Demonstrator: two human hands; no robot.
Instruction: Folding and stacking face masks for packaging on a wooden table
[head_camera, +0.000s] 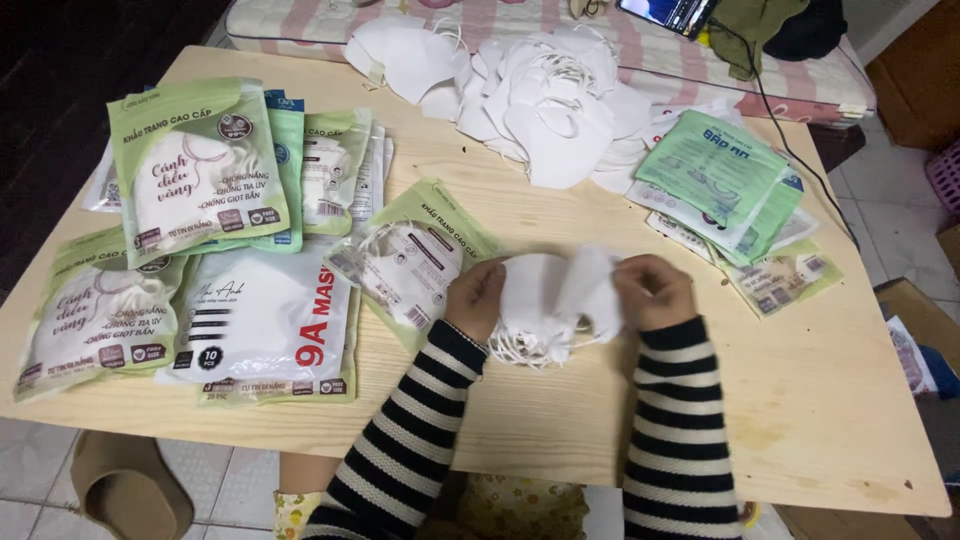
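Hands: your left hand (475, 298) and right hand (652, 290), nearest you, pinch a stack of white masks (548, 300) between closed fingers, over the wooden table (820, 400).
Packets: sealed mask packets (200, 170) lie left.
Open pouch: a green pouch (410, 260) lies beside your left hand.

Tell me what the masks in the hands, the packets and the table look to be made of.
Masks: soft white matte fabric, likely non-woven; they fold and crumple limply.
Packets: thin glossy plastic film, judging by sheen and wrinkles.
Table: pale wood or wood-look laminate; grain lines show, matte.
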